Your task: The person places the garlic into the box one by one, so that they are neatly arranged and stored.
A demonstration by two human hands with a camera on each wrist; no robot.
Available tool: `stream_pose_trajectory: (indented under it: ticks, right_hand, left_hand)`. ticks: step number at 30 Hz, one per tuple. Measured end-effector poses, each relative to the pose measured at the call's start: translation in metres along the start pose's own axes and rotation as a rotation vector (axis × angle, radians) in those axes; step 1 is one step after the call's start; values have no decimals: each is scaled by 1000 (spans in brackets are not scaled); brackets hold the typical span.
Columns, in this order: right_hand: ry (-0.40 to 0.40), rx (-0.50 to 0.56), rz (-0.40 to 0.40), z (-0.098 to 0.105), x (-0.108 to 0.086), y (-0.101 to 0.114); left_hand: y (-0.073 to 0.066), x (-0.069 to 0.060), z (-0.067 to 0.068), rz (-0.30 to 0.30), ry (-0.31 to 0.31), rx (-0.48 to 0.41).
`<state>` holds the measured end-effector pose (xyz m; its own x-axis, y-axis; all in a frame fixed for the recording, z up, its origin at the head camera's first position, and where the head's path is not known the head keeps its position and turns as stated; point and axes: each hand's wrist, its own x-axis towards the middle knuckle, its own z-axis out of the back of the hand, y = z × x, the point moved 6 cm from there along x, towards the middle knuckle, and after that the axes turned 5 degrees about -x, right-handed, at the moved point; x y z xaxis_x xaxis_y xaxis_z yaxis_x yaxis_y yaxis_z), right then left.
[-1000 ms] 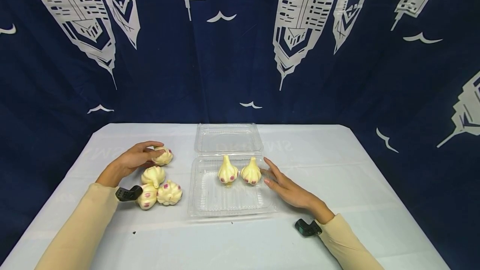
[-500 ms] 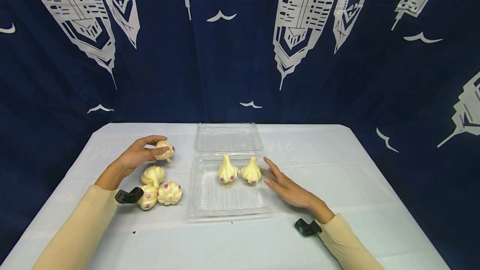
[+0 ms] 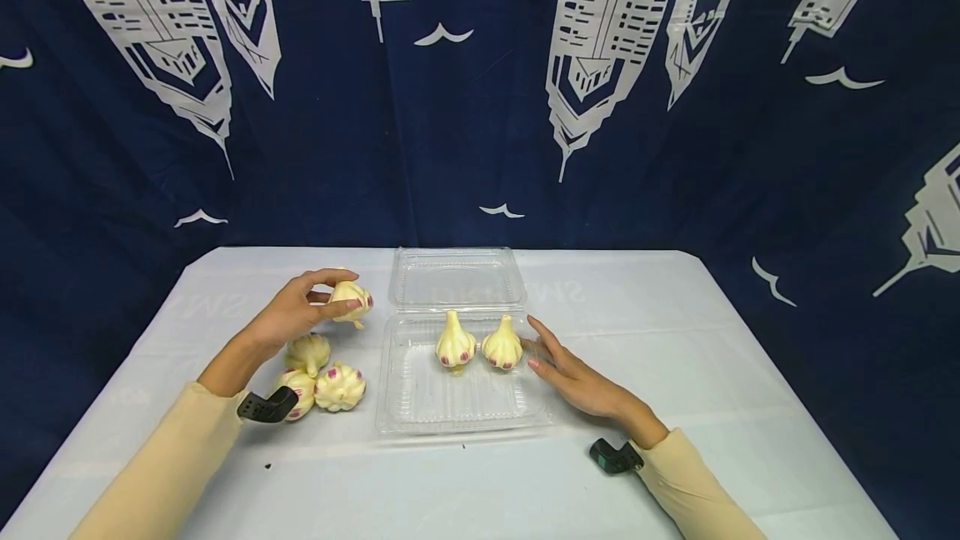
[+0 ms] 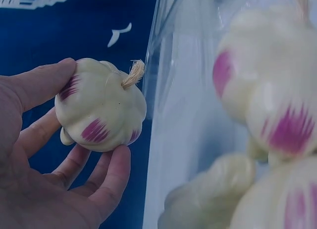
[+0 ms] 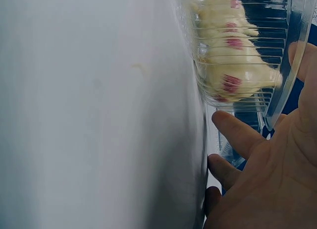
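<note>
My left hand [image 3: 294,312] pinches a garlic bulb [image 3: 351,300] between thumb and fingers, above the table left of the clear plastic box [image 3: 450,407]. In the left wrist view this garlic bulb [image 4: 101,107] shows purple streaks and a fibrous tuft. Two more garlic bulbs, one at left [image 3: 455,342] and one at right [image 3: 502,344], stand in the box with stems up. My right hand [image 3: 581,377] lies by the box's right side, fingers extended. The right wrist view shows my right hand [image 5: 267,174] with fingers near the box wall [image 5: 277,102]; contact is hard to tell.
Three loose garlic bulbs, a rear one [image 3: 307,353], a front left one [image 3: 300,394] and a right one [image 3: 341,387], lie clustered below my left hand. The box lid [image 3: 459,277] is folded back. A dark speck [image 3: 267,466] lies on the white table [image 3: 337,490].
My left hand has lifted the garlic bulb and carried it rightward, closer to the box. My right hand has stayed in place.
</note>
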<state>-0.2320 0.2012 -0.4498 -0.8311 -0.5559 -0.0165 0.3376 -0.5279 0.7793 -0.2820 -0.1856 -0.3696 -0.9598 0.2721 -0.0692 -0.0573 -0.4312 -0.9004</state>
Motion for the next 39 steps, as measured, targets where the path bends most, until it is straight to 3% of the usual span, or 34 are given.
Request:
stream_pose_trajectory:
  ticks: [10, 21, 28, 39]
  right_hand:
    - [-2, -6, 3, 0, 0, 0]
    - [4, 6, -7, 1, 1, 0]
    - [0, 3, -10, 1, 0, 0]
    - [3, 4, 1, -1, 0, -2]
  left_hand:
    - [-16, -7, -17, -53, -2, -14]
    - [-21, -17, -41, -81, 2, -56]
    - [-22, -17, -55, -97, 7, -48]
    - [-24, -11, -72, -201, -1, -12]
